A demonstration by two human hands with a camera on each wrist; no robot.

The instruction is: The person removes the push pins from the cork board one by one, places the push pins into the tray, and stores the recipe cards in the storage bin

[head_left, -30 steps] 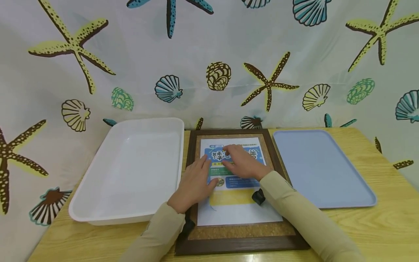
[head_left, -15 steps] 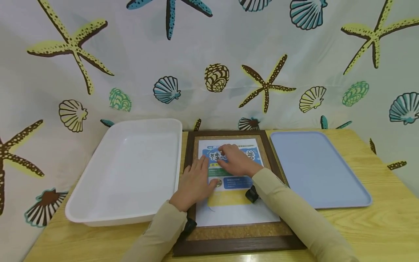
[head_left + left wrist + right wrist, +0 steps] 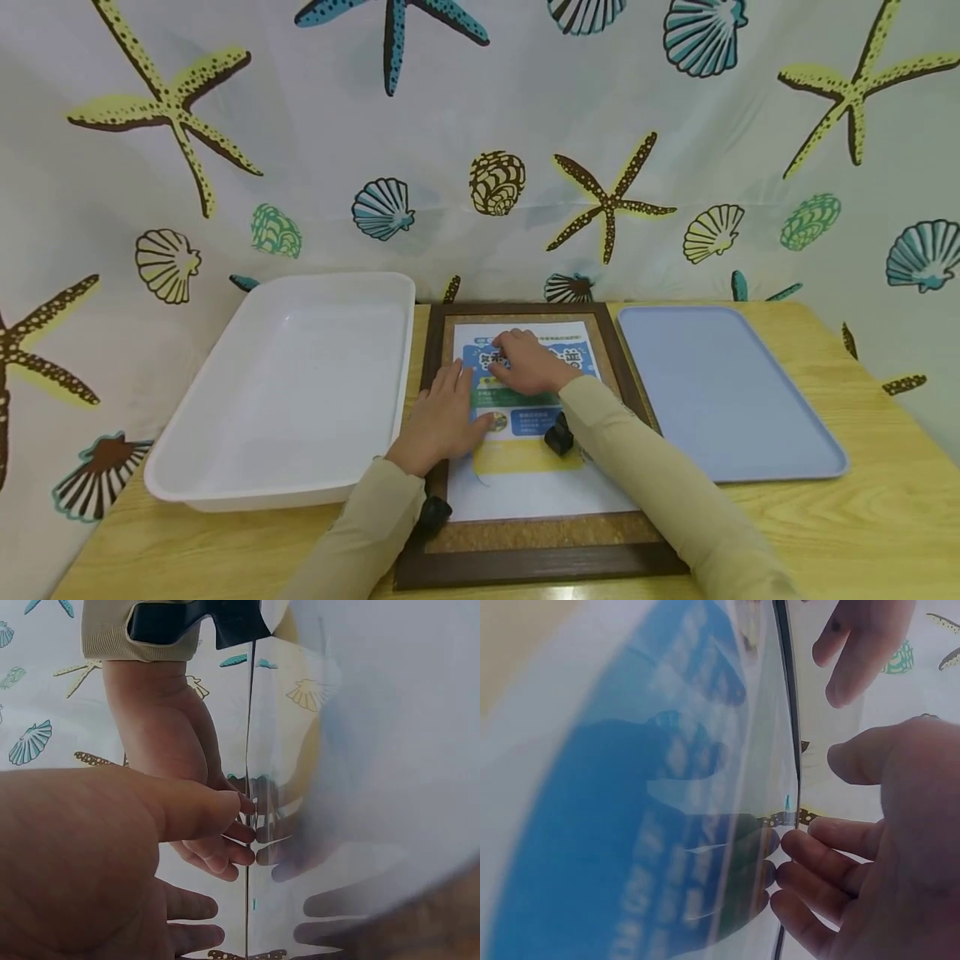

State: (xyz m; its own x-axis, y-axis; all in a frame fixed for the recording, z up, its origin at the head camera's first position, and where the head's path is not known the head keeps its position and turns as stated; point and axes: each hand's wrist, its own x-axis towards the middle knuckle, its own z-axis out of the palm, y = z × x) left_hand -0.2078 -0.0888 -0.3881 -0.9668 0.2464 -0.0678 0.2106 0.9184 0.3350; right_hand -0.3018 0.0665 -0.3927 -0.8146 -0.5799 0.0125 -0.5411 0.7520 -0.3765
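Your left hand (image 3: 435, 423) was spread over the poster (image 3: 536, 498) while your right hand (image 3: 527, 363), fingers loosely bent, touched it; light, even pressure seemed best on its gloss.

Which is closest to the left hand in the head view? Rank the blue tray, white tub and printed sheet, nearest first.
1. Printed sheet: under the left hand.
2. White tub: just left of the hand.
3. Blue tray: well off to the right, beyond the sheet.
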